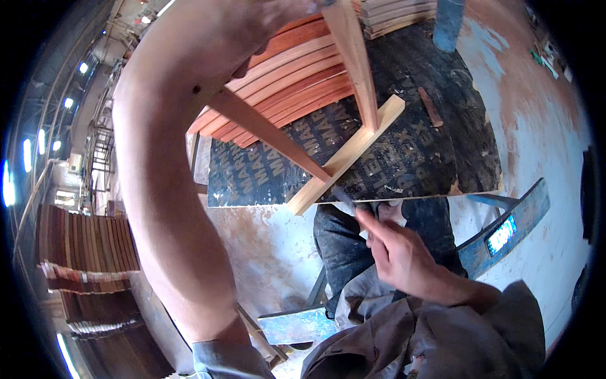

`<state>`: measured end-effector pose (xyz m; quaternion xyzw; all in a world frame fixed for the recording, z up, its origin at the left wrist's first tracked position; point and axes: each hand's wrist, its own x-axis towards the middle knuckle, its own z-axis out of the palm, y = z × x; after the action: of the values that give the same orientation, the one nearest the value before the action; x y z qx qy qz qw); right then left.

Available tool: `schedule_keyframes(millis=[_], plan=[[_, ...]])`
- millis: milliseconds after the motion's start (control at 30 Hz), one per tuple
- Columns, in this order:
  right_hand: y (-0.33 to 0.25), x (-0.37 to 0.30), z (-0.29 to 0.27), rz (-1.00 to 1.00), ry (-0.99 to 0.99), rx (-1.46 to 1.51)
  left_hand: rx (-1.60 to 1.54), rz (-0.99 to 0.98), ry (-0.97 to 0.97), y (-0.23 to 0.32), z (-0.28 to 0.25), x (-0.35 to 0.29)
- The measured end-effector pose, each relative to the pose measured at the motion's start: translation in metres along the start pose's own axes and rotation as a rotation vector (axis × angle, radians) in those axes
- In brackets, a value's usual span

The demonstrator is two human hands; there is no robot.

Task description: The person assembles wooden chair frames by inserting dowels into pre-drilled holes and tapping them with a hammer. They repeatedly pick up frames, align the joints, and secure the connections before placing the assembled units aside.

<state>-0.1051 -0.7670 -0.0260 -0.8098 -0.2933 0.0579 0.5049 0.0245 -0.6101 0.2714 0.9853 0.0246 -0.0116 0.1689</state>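
Dark lettered board is our work surface point(467, 165), pale specks scattered on it. Nearest us, the R hand point(404, 259) has its fingers closed round a slim grey tool point(344, 198), blurred, exact kind unclear. Just past its tip, the wooden frame point(346, 154) has its crosspiece point(388, 111) on the surface, near end poking past the edge. Prob. stiff, fairly light, dry rather than slippery; we'd take hold mid-leg, as the slim ends at the joints are prob. the weak spots. Looks-wise: pale yellow crosspiece, pinkish-brown L leg point(271, 134) & R leg point(356, 66), both narrowing twd. the joints. Farther up, our L hand point(308, 6) is mostly cut off by the R leg's top; can't tell how open its fingers are or what they hold. Beyond: reddish slats point(303, 69), stacked. Far L: rows of brown boards point(88, 243).
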Motion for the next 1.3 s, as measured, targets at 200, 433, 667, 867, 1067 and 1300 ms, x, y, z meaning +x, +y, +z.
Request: schedule_keyframes(millis=[200, 433, 667, 867, 1067, 1300], plan=[[-0.008, 0.019, 0.03, -0.07, -0.023, 0.03, 0.274, 0.408, 0.209, -0.056, 0.012, 0.023], [-0.004, 0.053, 0.056, 0.092, 0.046, 0.083, 0.285, 0.223, 0.017, -0.023, 0.008, -0.001], [-0.003, 0.043, 0.049, -0.01, 0.048, -0.027, 0.176, 0.452, 0.123, -0.052, 0.015, 0.006], [-0.013, 0.023, 0.038, 0.05, -0.002, -0.027, 0.117, 0.27, 0.054, -0.045, 0.009, 0.0], [0.002, 0.041, 0.05, -0.038, 0.044, -0.031, -0.115, 0.182, 0.024, -0.051, 0.018, 0.006], [-0.021, 0.002, 0.024, -0.011, -0.064, 0.053, 0.344, 0.221, 0.097, -0.022, 0.003, -0.013]])
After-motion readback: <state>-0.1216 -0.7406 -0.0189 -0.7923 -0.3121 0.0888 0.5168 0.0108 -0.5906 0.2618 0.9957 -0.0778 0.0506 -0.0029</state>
